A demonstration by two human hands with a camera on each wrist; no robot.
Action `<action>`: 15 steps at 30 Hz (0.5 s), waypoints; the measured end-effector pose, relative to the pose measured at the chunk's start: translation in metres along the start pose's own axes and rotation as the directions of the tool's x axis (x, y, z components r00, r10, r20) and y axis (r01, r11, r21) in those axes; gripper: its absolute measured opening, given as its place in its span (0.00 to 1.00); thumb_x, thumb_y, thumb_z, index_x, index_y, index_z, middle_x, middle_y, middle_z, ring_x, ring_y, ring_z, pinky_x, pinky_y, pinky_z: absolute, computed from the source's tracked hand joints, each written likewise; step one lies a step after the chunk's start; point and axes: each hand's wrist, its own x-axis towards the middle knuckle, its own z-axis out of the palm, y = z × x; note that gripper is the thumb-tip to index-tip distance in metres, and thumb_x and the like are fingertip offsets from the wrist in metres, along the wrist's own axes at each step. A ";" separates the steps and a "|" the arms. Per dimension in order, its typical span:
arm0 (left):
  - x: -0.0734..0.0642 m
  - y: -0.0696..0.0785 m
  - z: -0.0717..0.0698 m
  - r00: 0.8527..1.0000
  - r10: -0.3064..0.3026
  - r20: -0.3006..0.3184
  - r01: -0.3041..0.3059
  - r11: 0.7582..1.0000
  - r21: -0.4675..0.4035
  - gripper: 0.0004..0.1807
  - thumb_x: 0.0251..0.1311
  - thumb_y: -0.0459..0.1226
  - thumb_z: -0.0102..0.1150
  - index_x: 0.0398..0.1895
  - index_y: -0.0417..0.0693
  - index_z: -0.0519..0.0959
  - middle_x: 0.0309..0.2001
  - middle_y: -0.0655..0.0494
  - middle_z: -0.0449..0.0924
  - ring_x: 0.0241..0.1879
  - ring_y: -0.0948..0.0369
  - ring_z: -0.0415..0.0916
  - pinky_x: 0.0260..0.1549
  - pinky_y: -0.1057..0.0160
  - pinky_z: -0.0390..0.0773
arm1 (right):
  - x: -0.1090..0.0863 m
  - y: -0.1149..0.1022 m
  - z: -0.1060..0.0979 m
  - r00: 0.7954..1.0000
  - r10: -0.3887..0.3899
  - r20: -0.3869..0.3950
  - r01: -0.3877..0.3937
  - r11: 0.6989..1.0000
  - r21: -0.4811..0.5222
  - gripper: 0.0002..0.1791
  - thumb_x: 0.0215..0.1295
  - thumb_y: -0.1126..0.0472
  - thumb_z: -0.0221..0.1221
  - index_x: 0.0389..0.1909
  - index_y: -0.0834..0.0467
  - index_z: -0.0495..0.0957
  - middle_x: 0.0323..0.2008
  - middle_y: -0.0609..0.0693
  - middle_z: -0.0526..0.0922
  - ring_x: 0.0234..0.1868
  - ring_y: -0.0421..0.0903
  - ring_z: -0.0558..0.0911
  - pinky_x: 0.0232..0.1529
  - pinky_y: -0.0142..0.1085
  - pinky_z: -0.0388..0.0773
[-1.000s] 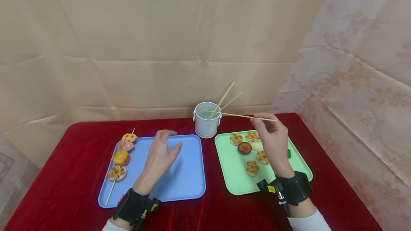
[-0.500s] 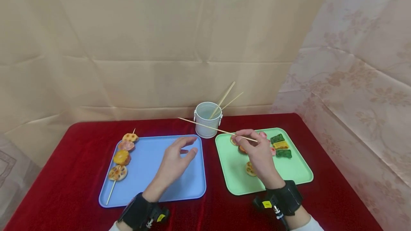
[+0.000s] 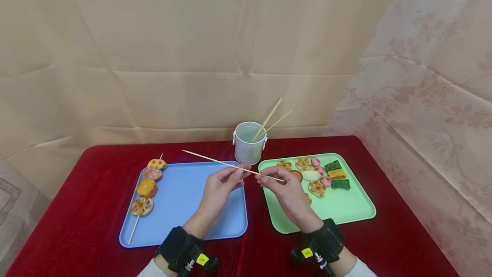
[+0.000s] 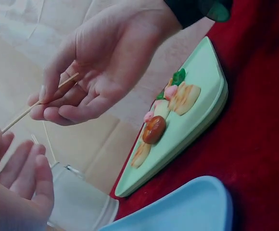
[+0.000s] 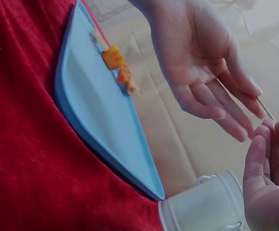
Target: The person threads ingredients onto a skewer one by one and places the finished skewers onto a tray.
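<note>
A thin wooden skewer (image 3: pixel 209 158) slants across the front of the bucket in the head view, its pointed end toward the left. My left hand (image 3: pixel 218 191) pinches it near the middle between thumb and index finger. Close beside it, my right hand (image 3: pixel 290 195) pinches the skewer toward its right end, with thumb and fingertips around it. In the left wrist view, the skewer's blunt end sticks out past the right hand's fingers (image 4: pixel 57 89). The left hand (image 5: pixel 197 62) shows at the top of the right wrist view, its other fingers loosely extended.
A blue tray (image 3: pixel 184 208) at left bears a loaded skewer (image 3: pixel 146 188) of food pieces. The green tray (image 3: pixel 346 208) at right holds lotus slices (image 3: pixel 317 189), a mushroom, pink balls and green pieces. Between them stands a white bucket (image 3: pixel 247 148) with several bare skewers (image 3: pixel 273 112).
My right hand has brought the skewer out of the bucket, leftward and down. My left hand has moved right and taken hold of the skewer. More food on the green tray shows.
</note>
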 end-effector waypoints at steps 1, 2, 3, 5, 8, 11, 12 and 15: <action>0.000 -0.001 0.000 1.000 -0.008 -0.003 0.008 1.000 -0.028 0.17 0.75 0.37 0.59 0.59 0.35 0.82 0.56 0.43 0.85 0.57 0.50 0.83 0.55 0.56 0.81 | 0.000 0.001 0.001 1.000 0.010 0.008 -0.010 1.000 -0.017 0.13 0.72 0.66 0.61 0.52 0.70 0.78 0.48 0.64 0.86 0.50 0.50 0.86 0.56 0.41 0.80; 0.000 -0.002 -0.001 1.000 -0.017 -0.008 0.016 0.998 -0.055 0.17 0.75 0.37 0.59 0.59 0.35 0.82 0.55 0.44 0.85 0.57 0.51 0.83 0.55 0.56 0.80 | 0.000 0.002 0.002 1.000 0.022 0.012 -0.021 0.999 -0.036 0.13 0.72 0.65 0.62 0.52 0.69 0.79 0.49 0.65 0.85 0.50 0.52 0.86 0.57 0.43 0.80; 0.000 -0.002 -0.002 1.000 -0.019 -0.012 0.018 0.997 -0.073 0.17 0.74 0.37 0.59 0.58 0.34 0.82 0.55 0.45 0.86 0.56 0.53 0.83 0.55 0.56 0.81 | -0.001 0.002 0.002 0.999 0.029 0.021 -0.027 0.998 -0.064 0.14 0.72 0.64 0.62 0.53 0.67 0.80 0.50 0.65 0.85 0.51 0.53 0.85 0.57 0.46 0.80; -0.001 -0.003 -0.004 1.000 -0.015 -0.021 0.012 0.995 -0.100 0.16 0.75 0.37 0.58 0.55 0.33 0.81 0.55 0.45 0.86 0.54 0.56 0.84 0.55 0.55 0.81 | -0.001 0.002 0.001 0.998 0.031 0.045 -0.025 0.991 -0.131 0.16 0.72 0.61 0.63 0.55 0.65 0.80 0.51 0.64 0.85 0.52 0.57 0.83 0.58 0.49 0.79; -0.001 -0.003 -0.007 1.000 0.009 -0.029 -0.012 0.993 -0.120 0.15 0.76 0.38 0.56 0.53 0.32 0.79 0.55 0.43 0.85 0.53 0.56 0.85 0.56 0.51 0.80 | -0.001 -0.001 -0.005 0.997 0.006 0.076 0.011 0.974 -0.227 0.16 0.72 0.58 0.63 0.56 0.62 0.81 0.51 0.58 0.86 0.54 0.60 0.82 0.58 0.50 0.79; -0.001 -0.002 -0.012 0.999 0.034 -0.021 -0.036 0.993 -0.115 0.15 0.79 0.38 0.51 0.51 0.32 0.76 0.56 0.40 0.85 0.54 0.51 0.85 0.55 0.51 0.80 | 0.001 -0.005 -0.017 0.997 -0.020 0.074 0.043 0.947 -0.317 0.15 0.73 0.56 0.64 0.54 0.59 0.84 0.50 0.53 0.87 0.54 0.55 0.83 0.56 0.43 0.80; -0.001 -0.002 -0.014 0.999 0.038 -0.013 -0.039 0.993 -0.107 0.14 0.80 0.39 0.50 0.51 0.33 0.75 0.56 0.40 0.84 0.54 0.50 0.85 0.54 0.51 0.81 | 0.002 -0.006 -0.022 0.997 -0.027 0.066 0.048 0.942 -0.332 0.14 0.72 0.56 0.64 0.53 0.59 0.84 0.50 0.53 0.87 0.53 0.53 0.83 0.55 0.41 0.80; -0.002 -0.001 -0.019 0.999 0.052 0.006 -0.052 0.997 -0.063 0.13 0.81 0.38 0.46 0.49 0.34 0.73 0.52 0.36 0.85 0.51 0.49 0.86 0.49 0.57 0.83 | 0.005 -0.009 -0.038 0.999 -0.033 0.034 0.044 0.914 -0.404 0.13 0.72 0.55 0.65 0.50 0.58 0.85 0.48 0.53 0.87 0.50 0.48 0.84 0.53 0.36 0.79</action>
